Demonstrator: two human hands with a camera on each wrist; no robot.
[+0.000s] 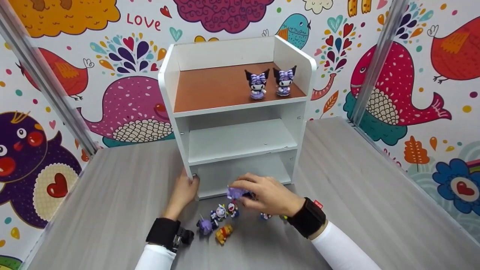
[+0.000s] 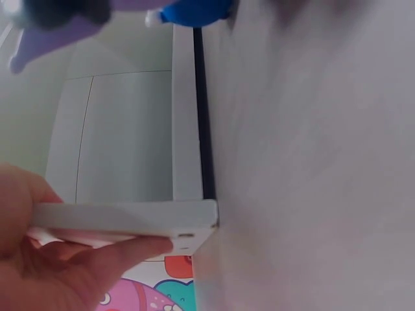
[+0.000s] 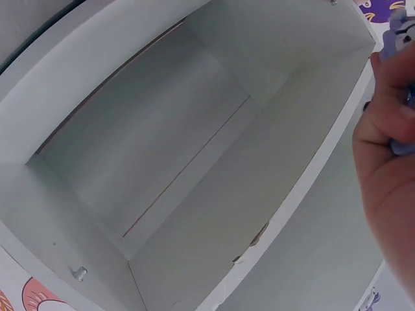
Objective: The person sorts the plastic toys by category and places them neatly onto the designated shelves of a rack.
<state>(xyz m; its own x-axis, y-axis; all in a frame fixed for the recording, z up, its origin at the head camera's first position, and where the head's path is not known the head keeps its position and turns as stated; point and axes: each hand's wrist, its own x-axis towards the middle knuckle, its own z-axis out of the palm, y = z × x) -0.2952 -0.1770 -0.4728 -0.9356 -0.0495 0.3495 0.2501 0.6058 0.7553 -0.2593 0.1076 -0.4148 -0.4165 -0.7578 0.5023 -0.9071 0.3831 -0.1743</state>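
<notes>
1. Right grip [image 1: 268, 193] pinches a purple figurine [image 1: 234, 192] in front of the white shelf unit's [image 1: 240, 140] lowest compartment [image 1: 214, 179].
2. Left grip [image 1: 186, 190] clasps the unit's left side panel [image 2: 130, 217] near its base, fingers along the outer face.
3. Two Kuromi figurines [image 1: 257, 86] stand side by side on the brown top [image 1: 213, 88].
4. A Winnie-the-Pooh figurine [image 1: 224, 234] lies on the desk [image 1: 123, 202], near other small figurines [image 1: 220, 212].

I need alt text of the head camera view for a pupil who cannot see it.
A person's right hand holds a small purple figure in front of a white shelf unit, while the left hand grips its side panel. Two black-and-purple figures stand on the brown top shelf. More small figures, including a yellow bear, are on the table.
</notes>
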